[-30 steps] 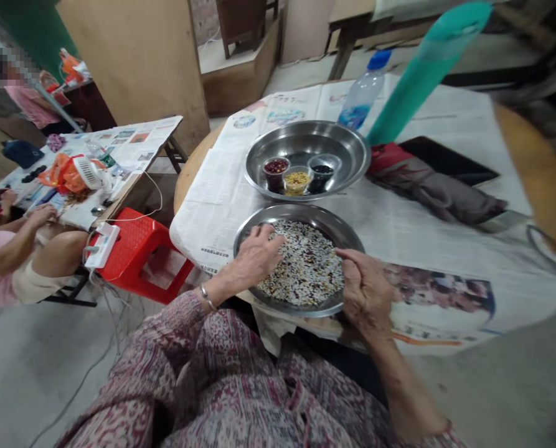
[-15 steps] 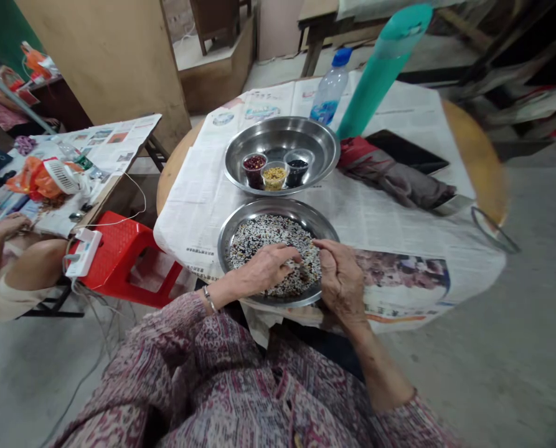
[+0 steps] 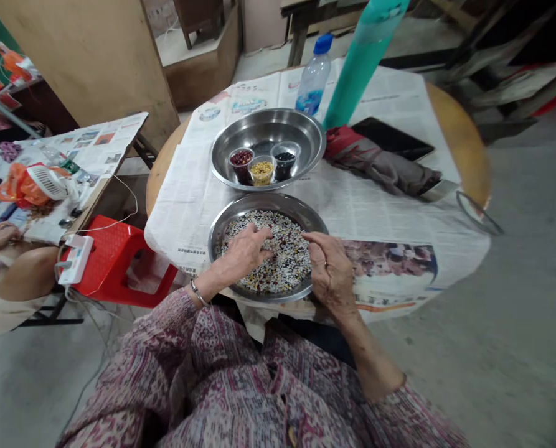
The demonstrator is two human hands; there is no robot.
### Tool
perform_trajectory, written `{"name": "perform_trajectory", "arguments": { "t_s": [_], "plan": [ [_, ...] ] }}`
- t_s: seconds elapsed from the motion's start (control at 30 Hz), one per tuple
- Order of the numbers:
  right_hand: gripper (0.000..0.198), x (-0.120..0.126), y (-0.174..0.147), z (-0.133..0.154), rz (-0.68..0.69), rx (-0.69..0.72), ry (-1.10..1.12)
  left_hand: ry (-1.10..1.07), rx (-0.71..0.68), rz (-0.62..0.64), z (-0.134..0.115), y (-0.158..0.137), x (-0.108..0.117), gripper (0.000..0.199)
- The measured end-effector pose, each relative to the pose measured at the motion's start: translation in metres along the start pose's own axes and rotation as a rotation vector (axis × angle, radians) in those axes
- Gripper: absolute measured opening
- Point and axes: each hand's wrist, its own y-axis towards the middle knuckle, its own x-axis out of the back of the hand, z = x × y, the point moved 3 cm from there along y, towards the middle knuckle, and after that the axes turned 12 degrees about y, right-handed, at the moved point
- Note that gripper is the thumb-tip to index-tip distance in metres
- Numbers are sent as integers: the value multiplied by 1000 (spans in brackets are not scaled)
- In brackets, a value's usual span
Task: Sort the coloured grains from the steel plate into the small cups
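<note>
Newspaper-covered table (image 3: 459, 137), print (image 3: 187, 250) illegible, left fingers (image 3: 261, 236) spread over grains (image 3: 287, 264), right fingers (image 3: 320, 240) curled, hold unclear

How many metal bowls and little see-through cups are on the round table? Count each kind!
Metal bowls: 2
Cup with dark red contents: 1
Cup with yellow contents: 1
Cup with black contents: 1
Total: 5
</note>
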Motion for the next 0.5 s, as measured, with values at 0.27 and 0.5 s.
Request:
{"name": "perform_trajectory", "arguments": {
  "t_s": [0.27,0.5],
  "plan": [
    [36,1,-1,-2,-8,21,2,-304,-326,68,-36,0,-8,13],
    [38,1,-2,-2,0,31,6,93,-446,-48,-36,20,-16,17]
  ]
}}
